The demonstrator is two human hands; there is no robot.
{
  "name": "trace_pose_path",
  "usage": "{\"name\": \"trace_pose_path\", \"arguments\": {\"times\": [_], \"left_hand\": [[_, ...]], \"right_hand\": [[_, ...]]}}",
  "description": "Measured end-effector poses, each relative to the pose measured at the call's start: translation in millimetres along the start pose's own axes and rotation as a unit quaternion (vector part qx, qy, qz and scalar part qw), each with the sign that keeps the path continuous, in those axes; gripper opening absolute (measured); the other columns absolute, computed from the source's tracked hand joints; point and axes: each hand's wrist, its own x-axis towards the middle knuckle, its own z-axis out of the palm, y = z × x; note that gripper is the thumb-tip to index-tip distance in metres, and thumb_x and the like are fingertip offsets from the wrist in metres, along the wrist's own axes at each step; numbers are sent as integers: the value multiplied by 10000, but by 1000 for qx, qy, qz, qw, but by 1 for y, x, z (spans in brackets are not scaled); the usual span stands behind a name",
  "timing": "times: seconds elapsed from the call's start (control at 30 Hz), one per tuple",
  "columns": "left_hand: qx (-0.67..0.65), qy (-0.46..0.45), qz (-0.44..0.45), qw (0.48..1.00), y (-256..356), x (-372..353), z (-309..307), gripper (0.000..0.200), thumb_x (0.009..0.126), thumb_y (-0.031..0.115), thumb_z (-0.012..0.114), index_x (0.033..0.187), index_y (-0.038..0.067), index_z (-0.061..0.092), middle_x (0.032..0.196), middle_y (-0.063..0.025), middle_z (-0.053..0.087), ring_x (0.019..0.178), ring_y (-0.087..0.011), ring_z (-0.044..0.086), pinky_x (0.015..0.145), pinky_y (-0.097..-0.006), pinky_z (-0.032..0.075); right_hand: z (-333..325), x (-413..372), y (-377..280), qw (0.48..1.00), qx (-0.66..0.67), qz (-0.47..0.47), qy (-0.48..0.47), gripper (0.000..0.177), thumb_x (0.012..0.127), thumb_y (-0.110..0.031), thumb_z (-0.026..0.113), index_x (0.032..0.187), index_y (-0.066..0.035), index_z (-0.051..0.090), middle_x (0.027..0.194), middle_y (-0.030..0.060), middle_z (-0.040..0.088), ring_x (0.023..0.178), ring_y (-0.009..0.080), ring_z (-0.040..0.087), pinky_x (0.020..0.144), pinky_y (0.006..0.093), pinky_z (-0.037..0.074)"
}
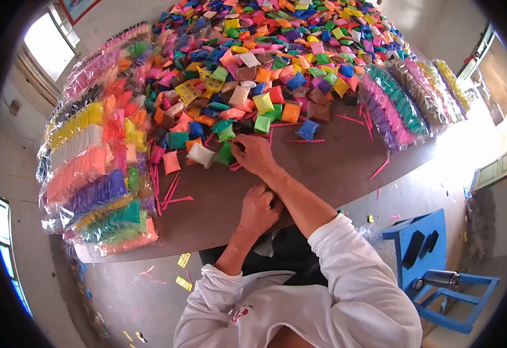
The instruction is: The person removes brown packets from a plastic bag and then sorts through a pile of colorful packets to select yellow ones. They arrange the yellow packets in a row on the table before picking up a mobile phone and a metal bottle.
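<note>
Right hand [254, 154]: fingertips [235, 147] bunched in a pinch on the edge of a green packet [225, 155], which lies on the brown table [323, 168] at the near fringe of the heap; the grip itself is partly hidden behind the knuckles. Left hand [260, 209]: fingers curled under into a loose fist at the table's near edge, anything inside hidden. Just beside the green packet: one white packet [200, 155], thin pink sticks [171, 191] scattered loose. Beyond: heap of coloured packets [276, 52], its far end cut off by the frame. Flanking: clear bagged rows, left [91, 174] and right [395, 104], contents blurred by glare.
</note>
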Motion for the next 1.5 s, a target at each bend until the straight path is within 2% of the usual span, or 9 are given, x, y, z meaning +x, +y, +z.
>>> {"name": "trace_pose_path", "arguments": {"times": [0.2,0.5,0.9,1.1,1.17,1.27,1.3,1.37,1.5], "left_hand": [[-13,0,-5,1000,-1,-1,0,128,704,27,718,811,-1,653,901,-144,643,839,-370,617,716,-444,498],[-4,-12,-2,1000,2,-1,-1,93,709,44,699,774,13,641,888,-122,620,865,-345,597,759,-455,488],[7,-15,3,1000,-1,-2,1,122,712,55,704,804,1,643,896,-135,629,858,-358,603,765,-458,491],[-22,-24,2,999,-2,-1,-9,111,770,84,707,795,-1,639,881,-157,635,853,-369,618,766,-466,498],[4,-32,-14,999,-8,-3,-26,118,795,93,701,795,-5,637,883,-164,636,842,-366,623,754,-461,503],[87,-24,-72,993,-37,-8,-87,138,830,105,685,791,-14,627,877,-167,630,812,-357,625,720,-441,506],[105,0,-82,991,-55,-12,-105,151,839,110,680,786,-18,621,865,-163,623,795,-354,623,701,-432,505],[64,41,-211,975,-71,-22,-132,177,859,115,665,763,-16,596,839,-146,609,774,-353,613,686,-425,498],[198,57,-154,966,-91,-46,-132,177,877,130,647,782,-2,578,880,-145,588,807,-356,597,713,-440,481]], "right_hand": [[0,1,-2,999,-49,-9,-14,92,788,-105,652,867,-61,671,716,142,652,666,341,650,597,434,504],[-3,-2,-4,999,17,-30,41,96,779,-90,675,866,-54,659,708,147,641,649,330,648,572,410,497],[-4,-3,-6,1000,-2,-17,10,56,789,-87,660,831,-53,649,679,139,627,633,337,642,578,430,497],[-22,15,-14,989,-97,-58,93,142,772,-99,665,912,-76,654,838,127,649,815,333,632,699,423,514],[-38,35,-14,981,-157,-74,90,288,782,-107,706,1062,-65,650,1039,126,658,1008,335,609,863,437,495],[-41,64,24,969,-228,-68,66,371,782,-182,721,1121,-64,627,1128,150,630,1099,350,572,958,470,437],[-43,76,29,964,-251,-65,62,389,788,-221,718,1131,-65,623,1129,148,631,1112,348,567,958,480,435],[-46,95,36,951,-299,-58,53,432,800,-298,711,1152,-67,615,1131,145,633,1138,345,558,958,501,432],[-20,117,60,939,-344,-23,-13,560,810,-440,688,1249,-108,585,1235,142,598,1203,356,518,976,525,414]]}}
